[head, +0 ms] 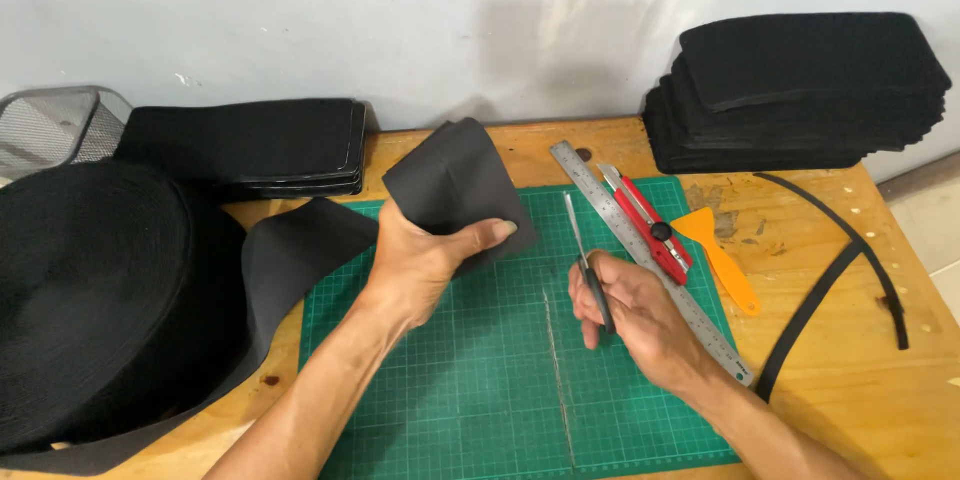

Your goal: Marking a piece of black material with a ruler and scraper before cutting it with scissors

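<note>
Left hand (420, 265) grips a cut black fabric piece (455, 190) above the green mat (480, 390). Right hand (635, 315) is closed on scissors (585, 255). Cut stacks (800, 90) sit at counter (850, 390) rear; big roll (100, 300) appears mostly unused.

steel ruler (640, 245), red utility knife (648, 222), orange scraper (720, 258)

Bright, even, diffuse light fills the scene, and the picture is sharp throughout with no motion blur. A soft grey shadow patch falls on the pale wall (520, 30), and faint shadows lie beneath both forearms on the green cutting mat (480, 390). The steel ruler (640, 250) gives a mild sheen. The black material shows almost no surface detail. Slight wide-angle bending appears at the edges.
</note>
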